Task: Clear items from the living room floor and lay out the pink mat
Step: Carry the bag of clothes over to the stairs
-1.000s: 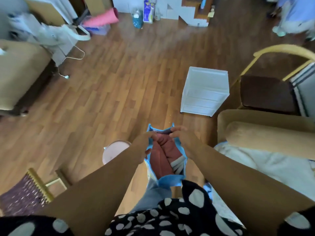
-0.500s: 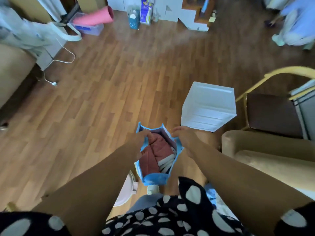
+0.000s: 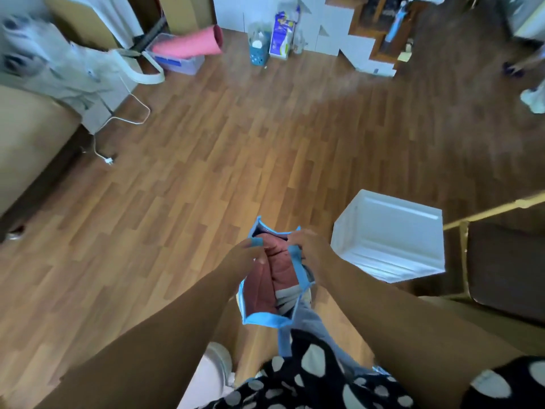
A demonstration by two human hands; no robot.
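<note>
Hands, left (image 3: 246, 256) and right (image 3: 306, 249), apparently pinch the blue bag (image 3: 267, 318) (long axis pointing away), fingers curled.

No legible text; perhaps print on the blue-and-white carton (image 3: 282, 33), too blurred.

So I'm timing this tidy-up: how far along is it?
Done: much of the wooden floor looks bare. In hand: both the left hand and right hand grip the light-blue fabric bag of reddish cloth. Left: the rolled pink mat lies unrolled on a far plastic bin.
</note>
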